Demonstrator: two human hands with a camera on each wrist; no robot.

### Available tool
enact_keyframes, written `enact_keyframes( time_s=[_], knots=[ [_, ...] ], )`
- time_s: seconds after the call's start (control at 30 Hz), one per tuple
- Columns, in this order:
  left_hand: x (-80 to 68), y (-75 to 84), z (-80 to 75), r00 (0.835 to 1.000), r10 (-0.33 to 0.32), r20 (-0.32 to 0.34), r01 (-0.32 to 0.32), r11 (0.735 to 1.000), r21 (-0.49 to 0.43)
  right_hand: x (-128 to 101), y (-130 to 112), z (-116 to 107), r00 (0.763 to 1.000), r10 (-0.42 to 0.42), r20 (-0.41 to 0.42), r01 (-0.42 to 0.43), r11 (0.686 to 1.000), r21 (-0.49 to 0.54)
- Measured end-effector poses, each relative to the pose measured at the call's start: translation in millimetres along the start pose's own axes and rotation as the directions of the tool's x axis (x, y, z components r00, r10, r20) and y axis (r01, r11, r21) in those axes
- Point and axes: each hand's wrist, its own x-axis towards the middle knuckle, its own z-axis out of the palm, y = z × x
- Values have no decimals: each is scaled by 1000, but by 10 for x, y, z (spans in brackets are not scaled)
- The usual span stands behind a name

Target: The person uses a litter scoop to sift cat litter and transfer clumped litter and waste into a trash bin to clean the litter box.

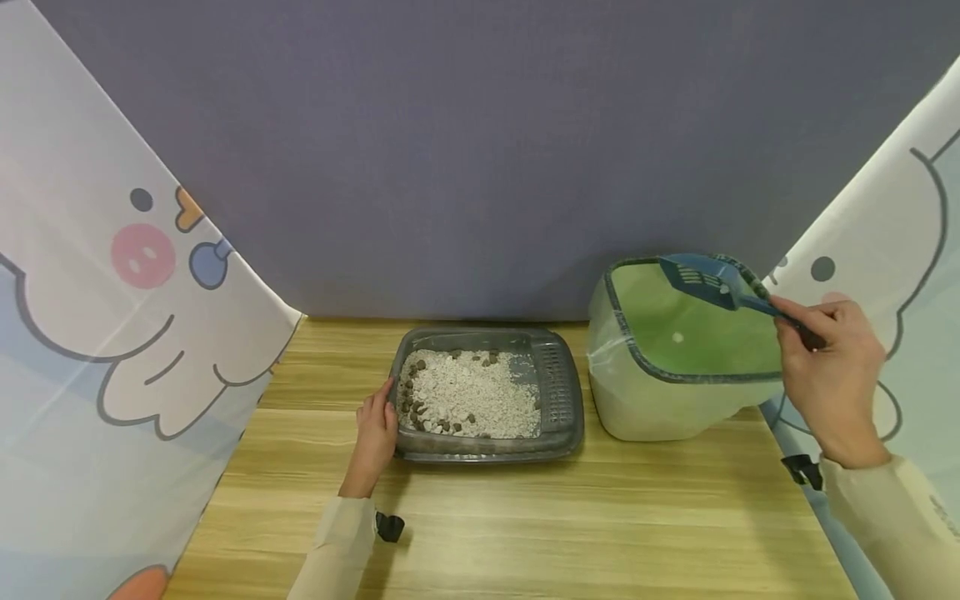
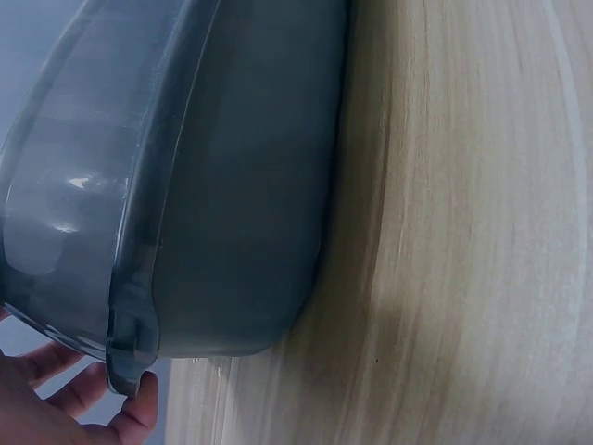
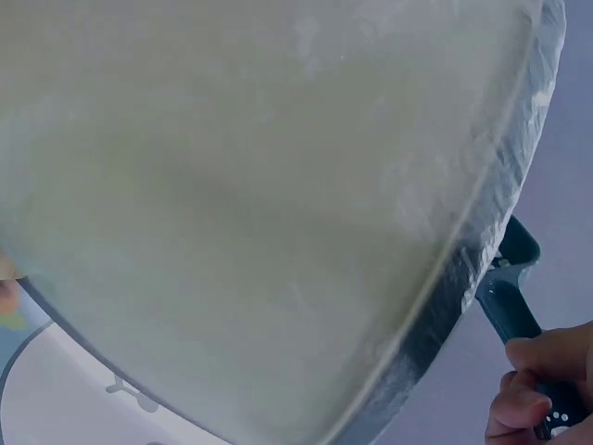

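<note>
My right hand [image 1: 840,375] grips the dark handle of a blue slotted litter scoop [image 1: 701,283], held over the open top of a pale bin [image 1: 626,396] with a liner folded over its rim. A small white bit sits on the scoop. In the right wrist view the handle [image 3: 511,313] shows beyond the bin's rim, paw marks near its end. A grey litter box [image 1: 487,450] stands left of the bin, and my left hand [image 1: 375,433] holds its left rim, thumb and fingers on either side of the edge [image 2: 134,324]. Whitish litter [image 1: 472,392] with brown clumps [image 1: 408,407] lies inside.
Both box and bin stand on a wood-grain table [image 1: 510,533]. Behind them rises a grey-purple wall [image 1: 450,167]. Cartoon-printed sheets [image 1: 75,250] hang at left and right. A small white fleck [image 1: 678,337] shows inside the bin.
</note>
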Motion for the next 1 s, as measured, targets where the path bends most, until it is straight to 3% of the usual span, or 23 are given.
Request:
enact_keyframes(
  time_s=[0.3,0.47,0.6,0.7,0.83,1.0],
  knots=[
    [-11,-14,27,999,30,-27,-30,1000,-3,-9,-19,45,1000,23,-11,-23,1000,19],
    [-3,-6,11,999,29,-29,-29,1000,-1,4,-63,73,992,34,-118,-26,998,63],
    [5,3,6,999,37,-26,-37,999,-6,3,-139,97,974,37,-225,-14,995,103],
    [7,4,6,999,39,-22,-39,999,1,-15,-158,102,968,10,-250,14,996,93],
    [8,-3,13,999,37,-23,-37,999,6,-76,-34,96,974,-5,-226,21,997,69],
    [10,-15,27,999,29,-28,-29,1000,2,-151,100,55,990,104,-96,-99,994,52]
  ],
)
